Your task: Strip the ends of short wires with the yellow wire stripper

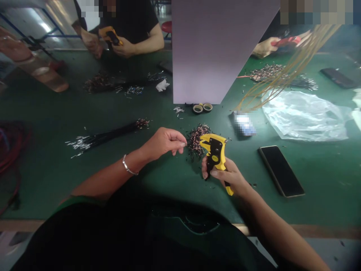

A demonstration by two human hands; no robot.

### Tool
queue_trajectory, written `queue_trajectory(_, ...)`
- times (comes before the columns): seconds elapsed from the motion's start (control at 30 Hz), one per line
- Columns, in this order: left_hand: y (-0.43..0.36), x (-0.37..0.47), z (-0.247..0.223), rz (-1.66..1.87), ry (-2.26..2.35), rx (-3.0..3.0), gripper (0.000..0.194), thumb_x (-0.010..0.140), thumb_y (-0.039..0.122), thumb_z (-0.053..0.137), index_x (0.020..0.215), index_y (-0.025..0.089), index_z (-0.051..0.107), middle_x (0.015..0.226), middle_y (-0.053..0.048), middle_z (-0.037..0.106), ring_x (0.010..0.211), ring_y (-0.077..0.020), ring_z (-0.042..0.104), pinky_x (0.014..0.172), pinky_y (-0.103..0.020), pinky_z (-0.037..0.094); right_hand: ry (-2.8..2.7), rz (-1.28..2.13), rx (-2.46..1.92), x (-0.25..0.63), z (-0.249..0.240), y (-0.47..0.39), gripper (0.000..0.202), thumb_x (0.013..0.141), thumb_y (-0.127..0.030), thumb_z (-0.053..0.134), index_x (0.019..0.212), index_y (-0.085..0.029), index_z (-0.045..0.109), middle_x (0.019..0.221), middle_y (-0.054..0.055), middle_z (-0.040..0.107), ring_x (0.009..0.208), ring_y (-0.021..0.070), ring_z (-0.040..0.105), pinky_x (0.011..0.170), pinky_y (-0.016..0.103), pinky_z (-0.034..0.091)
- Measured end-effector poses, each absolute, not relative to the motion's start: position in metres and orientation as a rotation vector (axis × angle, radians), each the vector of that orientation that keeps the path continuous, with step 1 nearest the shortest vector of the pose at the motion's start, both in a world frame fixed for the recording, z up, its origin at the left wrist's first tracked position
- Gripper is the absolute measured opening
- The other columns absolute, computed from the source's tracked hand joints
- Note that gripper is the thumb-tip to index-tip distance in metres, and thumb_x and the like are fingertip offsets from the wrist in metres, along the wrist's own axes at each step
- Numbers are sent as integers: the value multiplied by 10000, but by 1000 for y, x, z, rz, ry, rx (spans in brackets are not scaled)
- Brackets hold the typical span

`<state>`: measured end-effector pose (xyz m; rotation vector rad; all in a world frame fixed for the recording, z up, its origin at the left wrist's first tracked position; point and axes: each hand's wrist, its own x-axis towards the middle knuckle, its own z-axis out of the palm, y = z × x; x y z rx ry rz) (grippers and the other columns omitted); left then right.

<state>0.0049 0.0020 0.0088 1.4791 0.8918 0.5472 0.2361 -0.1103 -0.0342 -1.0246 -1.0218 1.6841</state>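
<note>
My right hand [229,175] grips a yellow and black wire stripper [216,152], its jaws pointing up and to the left. Just left of the tool, my left hand [169,141] is closed in a pinch; whatever sits between thumb and forefinger is too small to make out. A heap of short black wire offcuts with copper ends [197,139] lies between the two hands, partly behind the stripper. To the left of my left hand rests a bundle of black wires [113,134] with bare silvery ends on one side.
A phone [282,171] lies at right, near a clear plastic bag [307,116]. Two tape rolls [202,108] sit before a pale upright panel [200,52]. Across the green table [158,188], a co-worker's hand holds a yellow tool [111,35]; another person holds a red tool [286,41].
</note>
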Motion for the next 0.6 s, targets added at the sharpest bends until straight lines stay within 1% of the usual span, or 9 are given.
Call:
queue_trajectory(0.23, 5, 7, 2, 595, 895, 1319, 105, 687, 192, 744, 760, 119, 726, 585, -14, 684, 452, -69, 561, 471, -197, 448, -1006, 1776, -954, 233, -33, -110, 366, 701, -335, 767, 983, -166, 606, 755, 39, 660, 648, 192, 599, 649, 355, 485)
queue_trajectory(0.6, 4, 9, -2, 586, 909, 1270, 111, 660, 178, 769, 754, 126, 740, 586, -14, 684, 459, -68, 563, 476, -197, 452, -891, 1872, -781, 231, -36, -109, 389, 668, -316, 783, 990, -151, 638, 776, 51, 664, 654, 203, 613, 634, 363, 487)
